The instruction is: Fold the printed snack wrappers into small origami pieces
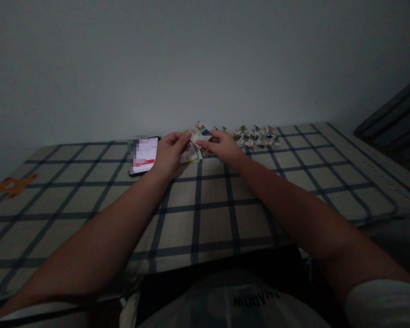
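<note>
Between my two hands is a piece of printed paper, partly folded and angled at its top. My left hand pinches its left edge between thumb and fingers. On the other side, my right hand grips the lower right part with its thumb in front. Under and beside my left hand lies a small stack of printed paper sheets, partly covered. To the right of my right hand sits a group of several small folded paper pieces with pointed tips.
A phone with a lit screen lies left of my left hand. The checked tablecloth covers the table, which meets a pale wall. An orange cut-out shape is at the far left. Dark slatted furniture stands at right.
</note>
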`<action>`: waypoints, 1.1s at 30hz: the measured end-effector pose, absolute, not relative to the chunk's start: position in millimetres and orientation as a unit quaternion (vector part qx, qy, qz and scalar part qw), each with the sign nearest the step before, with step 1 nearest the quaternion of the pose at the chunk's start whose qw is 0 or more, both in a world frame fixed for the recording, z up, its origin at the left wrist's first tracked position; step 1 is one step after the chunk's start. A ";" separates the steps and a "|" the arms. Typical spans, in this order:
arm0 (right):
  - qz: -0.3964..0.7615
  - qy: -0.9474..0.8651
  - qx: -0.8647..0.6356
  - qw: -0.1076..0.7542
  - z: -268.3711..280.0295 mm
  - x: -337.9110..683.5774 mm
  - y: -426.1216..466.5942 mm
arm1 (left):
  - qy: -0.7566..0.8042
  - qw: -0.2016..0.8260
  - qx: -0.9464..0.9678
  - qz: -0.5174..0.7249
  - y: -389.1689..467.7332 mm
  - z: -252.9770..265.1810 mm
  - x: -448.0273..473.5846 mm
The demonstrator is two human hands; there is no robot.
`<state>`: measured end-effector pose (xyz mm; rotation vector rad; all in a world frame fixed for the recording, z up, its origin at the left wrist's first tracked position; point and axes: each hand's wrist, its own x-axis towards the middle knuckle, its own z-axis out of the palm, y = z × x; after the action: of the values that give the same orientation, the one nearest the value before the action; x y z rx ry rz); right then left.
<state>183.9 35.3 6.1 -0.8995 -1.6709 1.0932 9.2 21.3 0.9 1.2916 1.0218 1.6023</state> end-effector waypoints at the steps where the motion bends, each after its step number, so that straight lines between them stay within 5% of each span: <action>1: 0.457 -0.673 -0.361 0.457 6.1 183.6 35.1 | 0.410 0.400 0.513 0.639 21.7 0.5 8.9; 24: 0.384 -0.759 -0.357 0.386 11.1 184.3 33.4 | 0.397 0.399 0.501 0.658 17.0 2.9 11.3; 33: 0.201 -0.845 -0.361 0.339 11.3 188.5 30.6 | 0.392 0.425 0.523 0.626 19.4 -0.2 11.1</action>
<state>188.5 30.6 11.3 -0.9414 -2.2006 0.5245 11.1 19.4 -0.2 1.3084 0.9794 1.5646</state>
